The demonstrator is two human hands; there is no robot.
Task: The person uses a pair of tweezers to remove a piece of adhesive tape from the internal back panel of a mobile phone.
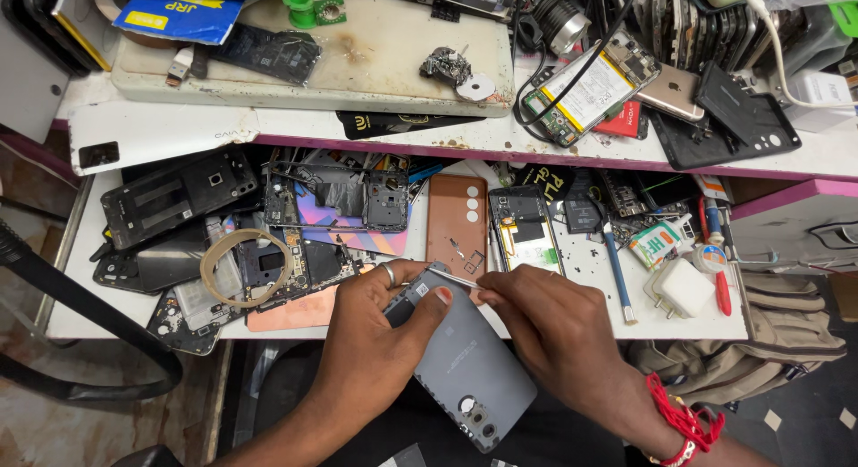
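My left hand (380, 342), with a ring on one finger, grips a grey phone (469, 364) by its upper end, thumb pressed on its top edge. The phone lies back side up, its round camera lenses at the near end. My right hand (559, 328), with a red thread band at the wrist, pinches thin metal tweezers (458, 278) whose tips touch the phone's top edge, near my left thumb. Both hands hover over the front edge of a pulled-out drawer shelf (76, 288) strewn with phone parts.
A brown phone back cover (456, 218), opened phone frames (338, 197), a roll of tape (241, 268), a blue-handled tool (617, 275) and a white charger plug (681, 286) lie on the shelf. The upper worktop (295, 132) holds a mat, a battery-exposed phone (590, 90) and stacked phones.
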